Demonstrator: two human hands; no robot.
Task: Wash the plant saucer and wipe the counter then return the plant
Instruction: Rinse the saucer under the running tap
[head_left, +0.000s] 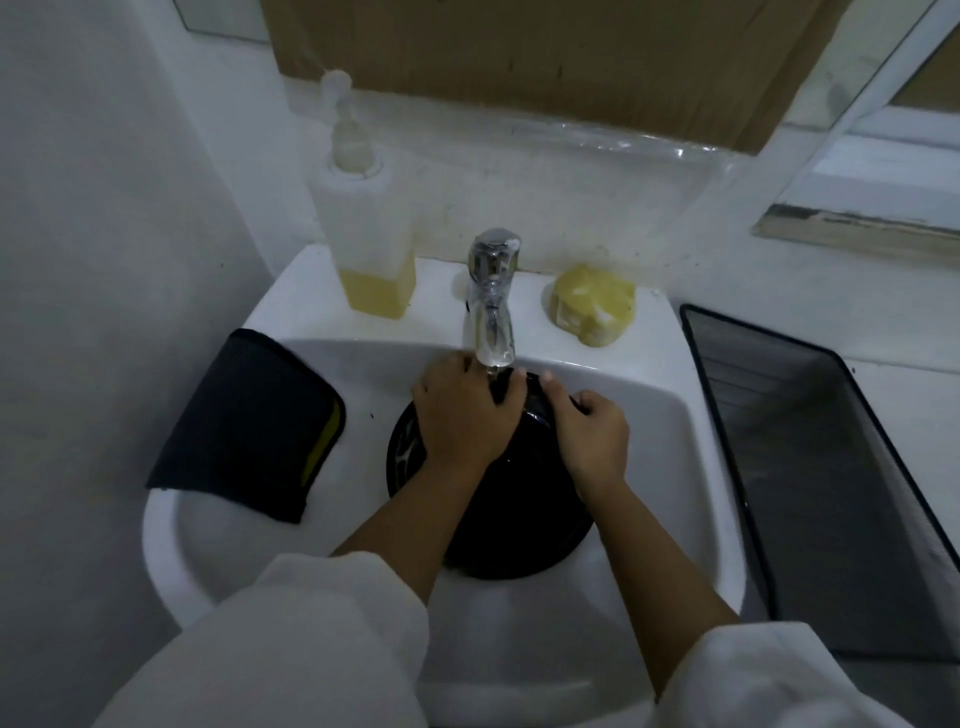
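Note:
A round black plant saucer (519, 525) lies tilted inside the white sink (670, 431), under the chrome tap (491, 301), from which water runs. My left hand (462, 415) lies flat on the saucer's upper face, fingers spread near the stream. My right hand (589, 439) grips the saucer's far right rim with curled fingers. A dark cloth with a yellow edge (249, 423) hangs over the sink's left rim. The plant is not in sight.
A soap dispenser (366, 223) with yellow liquid stands on the sink's back ledge at left. A yellow sponge (592, 304) lies right of the tap. A black mesh tray (826, 467) sits on the counter to the right. The wall is close on the left.

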